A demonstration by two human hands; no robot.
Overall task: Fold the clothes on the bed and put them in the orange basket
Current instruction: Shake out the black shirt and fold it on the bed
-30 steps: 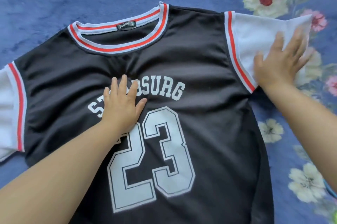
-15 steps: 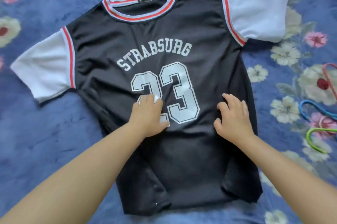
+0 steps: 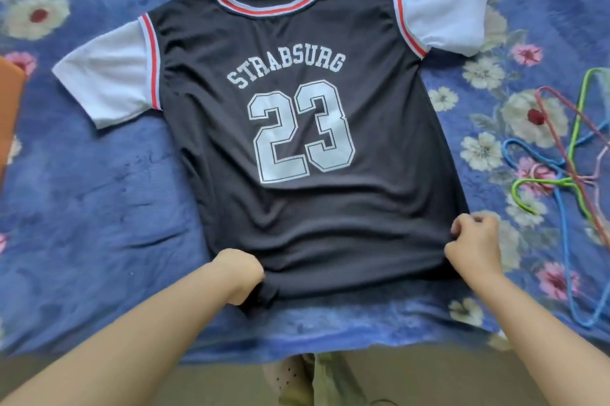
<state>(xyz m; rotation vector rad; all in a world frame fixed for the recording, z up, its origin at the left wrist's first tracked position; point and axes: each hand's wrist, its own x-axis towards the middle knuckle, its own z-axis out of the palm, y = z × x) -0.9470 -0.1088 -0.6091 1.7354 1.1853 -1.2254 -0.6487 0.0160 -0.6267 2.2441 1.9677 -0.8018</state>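
Gripping the jersey's (image 3: 297, 128) bottom hem at both corners: left hand (image 3: 239, 275) clenched on the near-left corner, fingers tucked out of sight in the cloth; right hand (image 3: 473, 245) pinching the near-right corner. Half a second ago both hands lay on the jersey's lower front, near the number; they have since dropped to the hem. Fabric now reads taut and flat, with faint ripples just above the hem. Judgement: smoothing is done, first fold comes next. Jersey lies face up on the blue floral bedspread (image 3: 99, 207), collar farthest from the hands. Left of the jersey, an orange edge (image 3: 10, 108), possibly the basket. Right of it, coloured hangers (image 3: 567, 181).
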